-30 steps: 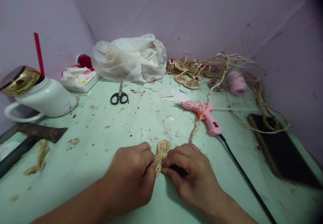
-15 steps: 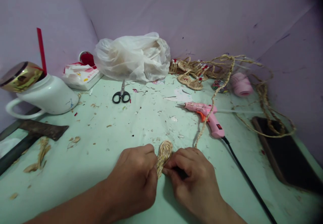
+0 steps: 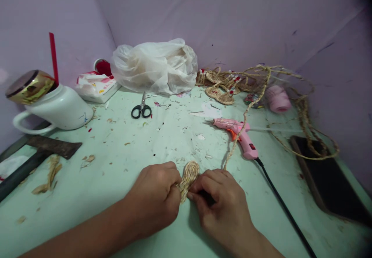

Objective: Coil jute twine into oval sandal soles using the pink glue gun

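Observation:
Between my two hands is a coiled piece of braided straw cord (image 3: 190, 172), its rounded loop pointing away from me. My left hand (image 3: 158, 196) is closed on its left edge, knuckles up. With thumb and fingers pinched, my right hand (image 3: 222, 203) grips the coil's lower right side. A loose length of the braided cord (image 3: 244, 122) runs up from behind my right hand, across the pink glue gun (image 3: 235, 128), to the heap at the back right. The fingertips' contact on the coil is partly hidden.
Scissors (image 3: 141, 110), a white mug (image 3: 62, 109) and a hammer-like tool (image 3: 52, 147) lie leftward. At the back are a plastic bag (image 3: 158, 68), finished straw pieces (image 3: 221, 91) and a pink thread spool (image 3: 278, 99). A phone (image 3: 331, 180) and the glue gun's black cable (image 3: 285, 203) are rightward.
My left hand has shifted slightly left and up, its thumb drawn back a little from the coil's lower end. My right hand stays almost still. The camera view has turned slightly left.

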### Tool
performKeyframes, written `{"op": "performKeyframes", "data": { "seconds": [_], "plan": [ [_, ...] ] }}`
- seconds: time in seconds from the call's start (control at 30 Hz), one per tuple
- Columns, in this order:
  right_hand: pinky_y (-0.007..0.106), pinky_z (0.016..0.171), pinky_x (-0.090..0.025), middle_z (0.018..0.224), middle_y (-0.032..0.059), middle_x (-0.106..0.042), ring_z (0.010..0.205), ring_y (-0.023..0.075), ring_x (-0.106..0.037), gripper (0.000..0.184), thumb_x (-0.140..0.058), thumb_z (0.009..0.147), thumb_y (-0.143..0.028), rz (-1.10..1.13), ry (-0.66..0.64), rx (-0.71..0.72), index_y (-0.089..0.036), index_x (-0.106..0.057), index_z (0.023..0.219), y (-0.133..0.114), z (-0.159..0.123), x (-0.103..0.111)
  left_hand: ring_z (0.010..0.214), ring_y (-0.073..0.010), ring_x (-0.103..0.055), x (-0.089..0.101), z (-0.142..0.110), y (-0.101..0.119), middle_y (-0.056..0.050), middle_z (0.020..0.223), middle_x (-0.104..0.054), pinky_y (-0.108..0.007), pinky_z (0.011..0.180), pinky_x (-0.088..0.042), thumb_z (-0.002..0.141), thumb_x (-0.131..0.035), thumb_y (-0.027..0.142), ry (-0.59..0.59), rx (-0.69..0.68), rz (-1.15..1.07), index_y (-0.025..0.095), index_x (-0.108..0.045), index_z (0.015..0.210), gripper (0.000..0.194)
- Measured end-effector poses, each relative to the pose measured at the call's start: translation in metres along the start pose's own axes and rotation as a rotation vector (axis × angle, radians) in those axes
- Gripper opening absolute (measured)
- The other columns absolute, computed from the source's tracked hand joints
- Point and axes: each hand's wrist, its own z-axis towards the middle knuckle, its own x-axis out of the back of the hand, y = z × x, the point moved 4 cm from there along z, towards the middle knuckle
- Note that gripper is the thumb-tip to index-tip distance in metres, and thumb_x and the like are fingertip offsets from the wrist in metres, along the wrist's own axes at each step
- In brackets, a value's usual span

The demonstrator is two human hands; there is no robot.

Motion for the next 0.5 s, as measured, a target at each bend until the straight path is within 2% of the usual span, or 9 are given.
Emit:
{"op": "performKeyframes", "data": {
  "seconds": [0.13,0.23,0.3,0.4,0.5],
  "plan": [
    [0.032,0.060,-0.036,0.062,-0.0001,-0.062,0.060,0.0168,-0.054,0.010,-0.059,0.073,-0.010,-0.028,-0.054,0.040,-0.018,-0.059,0.066,-0.001,-0.001,0.002,0.060,-0.0140,-0.051,0.003,0.001,-0.003,-0.002,0.065,-0.055,-0.026,0.056,-0.040,0.072,-0.038,0.012,0.060,-0.006,0.013,0.018,-0.060,0.067,0.024],
    [0.032,0.060,-0.036,0.062,0.0005,-0.063,0.060,0.0176,-0.054,0.009,-0.060,0.074,-0.012,-0.039,-0.080,0.050,-0.018,-0.059,0.067,-0.001,-0.001,0.003,0.057,-0.0128,-0.051,0.010,0.003,-0.004,0.000,0.066,-0.058,-0.025,0.054,-0.039,0.074,-0.039,0.013,0.096,0.057,-0.049,0.018,-0.062,0.079,0.024],
    [0.032,0.060,-0.036,0.062,0.0011,-0.063,0.060,0.0183,-0.055,0.009,-0.060,0.075,-0.013,-0.047,-0.093,0.043,-0.018,-0.059,0.068,-0.001,-0.001,0.003,0.057,-0.0123,-0.051,0.012,0.002,-0.002,0.001,0.067,-0.059,-0.024,0.053,-0.040,0.074,-0.043,0.015,0.044,0.087,-0.074,0.018,-0.061,0.082,0.020],
    [0.032,0.060,-0.037,0.062,0.0017,-0.062,0.060,0.0185,-0.055,0.009,-0.059,0.075,-0.013,-0.055,-0.081,0.058,-0.017,-0.058,0.068,0.000,-0.001,0.005,0.067,-0.0149,-0.053,0.012,-0.004,0.007,-0.001,0.079,-0.059,-0.027,0.062,-0.043,0.070,-0.054,0.019,-0.062,0.037,0.010,0.020,-0.059,0.083,0.014],
    [0.032,0.060,-0.039,0.062,0.0013,-0.062,0.060,0.0178,-0.055,0.010,-0.057,0.076,-0.012,-0.041,-0.053,0.106,-0.018,-0.056,0.068,-0.001,-0.002,0.005,0.078,-0.0191,-0.055,0.007,-0.011,0.012,-0.004,0.093,-0.057,-0.033,0.070,-0.045,0.068,-0.060,0.021,-0.112,-0.004,0.099,0.020,-0.056,0.095,0.027]
  ]
}}
